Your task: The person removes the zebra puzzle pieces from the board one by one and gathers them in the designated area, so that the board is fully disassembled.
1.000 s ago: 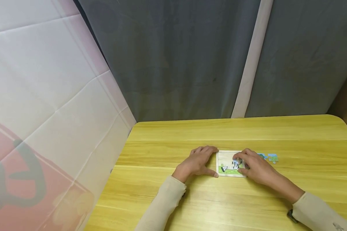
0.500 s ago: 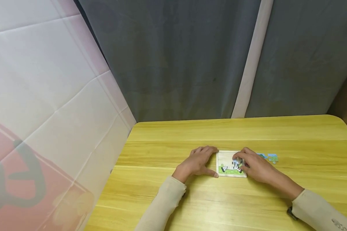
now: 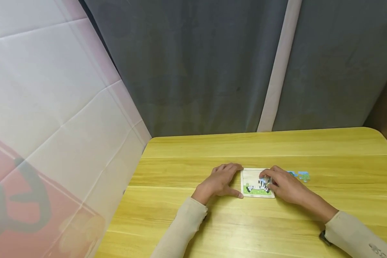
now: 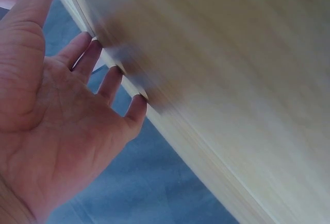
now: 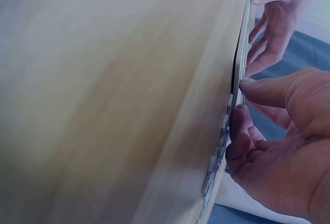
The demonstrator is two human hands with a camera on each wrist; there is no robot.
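A small jigsaw puzzle tray [image 3: 252, 174] with a pale wooden frame lies on the table. Along its lower part, fitted pieces show a zebra [image 3: 254, 188] on green grass. My left hand [image 3: 216, 182] spans the tray's left side, thumb at the near corner and fingertips at the far one; in the left wrist view its fingers [image 4: 109, 84] touch the tabletop. Over the tray's right side, my right hand [image 3: 287, 185] pinches a puzzle piece [image 3: 263, 180] with blue on it between thumb and fingers. The curled fingers partly cover that piece and the tray's right edge.
Loose blue and green puzzle pieces [image 3: 304, 176] lie just right of the tray, partly behind the right hand. The yellow wood-grain table [image 3: 193, 150] meets a grey curtain [image 3: 193, 71] at the back. A white printed sheet [image 3: 67, 89] hangs at the left.
The right thumb has shifted slightly up and right from the tray's lower edge, uncovering more of the zebra's legs. The left hand stays in place.
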